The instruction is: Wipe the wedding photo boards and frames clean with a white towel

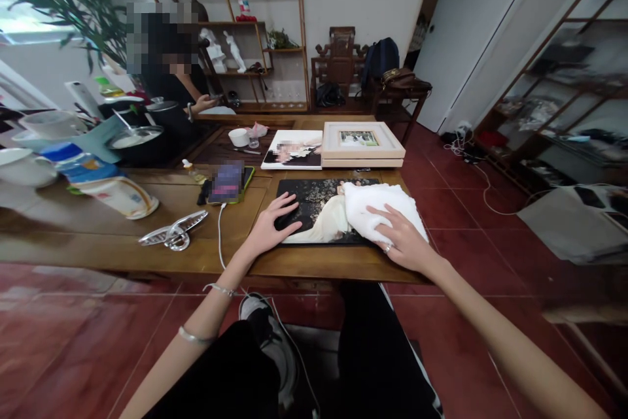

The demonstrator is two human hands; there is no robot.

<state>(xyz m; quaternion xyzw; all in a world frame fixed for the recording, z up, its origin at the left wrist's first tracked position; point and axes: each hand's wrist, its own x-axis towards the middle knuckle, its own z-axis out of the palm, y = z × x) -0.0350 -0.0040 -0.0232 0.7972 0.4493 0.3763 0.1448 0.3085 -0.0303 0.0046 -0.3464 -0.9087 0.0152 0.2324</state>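
Observation:
A dark photo panel (314, 200) with a pale figure on it lies flat near the front edge of the wooden table (304, 262). My left hand (271, 223) rests flat on the panel's left end, fingers spread. My right hand (400, 236) presses down on a white cloth (373, 206) that covers the panel's right part. A ring shows on one finger of that hand.
Behind the panel lie another photo panel (293, 150) and a framed picture (362, 142). A phone (228, 185) with a white cable, metal tongs (173, 231), a wipes pack (118, 193), pots and cups sit to the left. A person (167, 59) sits at the far left.

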